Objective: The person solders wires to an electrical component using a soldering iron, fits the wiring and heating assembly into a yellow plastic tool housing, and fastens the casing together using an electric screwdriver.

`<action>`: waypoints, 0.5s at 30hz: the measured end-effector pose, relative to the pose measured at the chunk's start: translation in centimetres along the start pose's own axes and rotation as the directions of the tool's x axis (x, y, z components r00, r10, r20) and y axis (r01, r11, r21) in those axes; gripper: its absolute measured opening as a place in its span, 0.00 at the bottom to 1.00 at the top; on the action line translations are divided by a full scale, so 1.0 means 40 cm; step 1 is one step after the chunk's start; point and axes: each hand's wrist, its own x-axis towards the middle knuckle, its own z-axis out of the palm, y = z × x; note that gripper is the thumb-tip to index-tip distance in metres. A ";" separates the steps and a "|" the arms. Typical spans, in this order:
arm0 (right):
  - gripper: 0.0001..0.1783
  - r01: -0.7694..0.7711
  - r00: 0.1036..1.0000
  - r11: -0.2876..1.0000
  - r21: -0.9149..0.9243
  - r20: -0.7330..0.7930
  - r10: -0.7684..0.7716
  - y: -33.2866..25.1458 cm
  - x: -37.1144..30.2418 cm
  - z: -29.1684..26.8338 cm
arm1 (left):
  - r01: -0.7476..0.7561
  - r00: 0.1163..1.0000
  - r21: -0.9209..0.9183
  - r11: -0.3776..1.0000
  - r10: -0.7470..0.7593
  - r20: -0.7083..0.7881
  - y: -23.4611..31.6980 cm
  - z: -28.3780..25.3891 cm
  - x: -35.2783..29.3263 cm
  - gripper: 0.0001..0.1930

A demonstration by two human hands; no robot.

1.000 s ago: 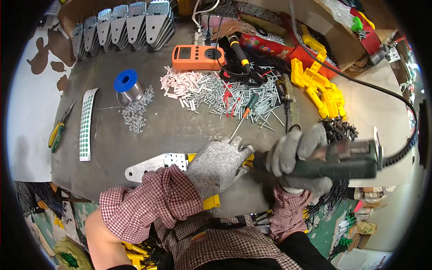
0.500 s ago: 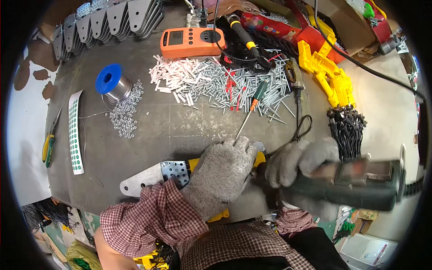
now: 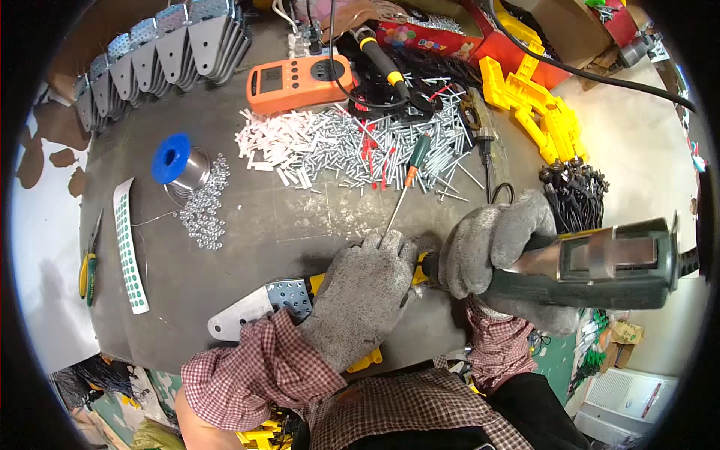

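My left hand, in a grey glove, lies over a yellow plastic casing and grips it against the table; most of the casing is hidden under the palm. A tapered metal plate with a perforated end juts from it to the left. My right hand, gloved too, is wrapped round a dark green electric screwdriver. Its front end points left and meets the casing's right end, though the exact contact is hidden. Beyond my left fingertips lies a hand screwdriver with a green and orange handle.
Long screws and white sleeves lie heaped behind. An orange meter, solder spool, nuts, sticker strip and pliers surround the work. Yellow casings and black cords lie right; metal plates stand back left.
The electric screwdriver and my right hand have risen slightly, and the tool's front end has closed in on the casing. My left hand keeps its grip. The whole view has shifted a little.
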 end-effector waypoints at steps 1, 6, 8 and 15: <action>0.24 -0.017 0.999 0.999 -0.052 0.037 0.019 -0.006 0.003 0.001 | -0.033 0.999 0.022 0.999 0.034 -0.032 0.001 0.000 -0.001 0.21; 0.29 0.112 0.992 0.973 -0.200 -0.036 -0.122 0.038 -0.035 -0.014 | 0.011 0.999 -0.072 0.997 -0.008 0.048 -0.014 0.025 0.002 0.30; 0.33 0.174 0.982 0.952 -0.253 -0.028 -0.187 0.059 -0.044 -0.001 | 0.006 0.995 -0.073 0.997 -0.013 -0.096 -0.016 0.027 -0.014 0.30; 0.41 0.086 0.925 0.878 -0.470 -0.290 -0.246 0.068 -0.068 0.052 | 0.019 0.976 -0.072 0.997 -0.034 -0.214 -0.009 0.027 -0.015 0.27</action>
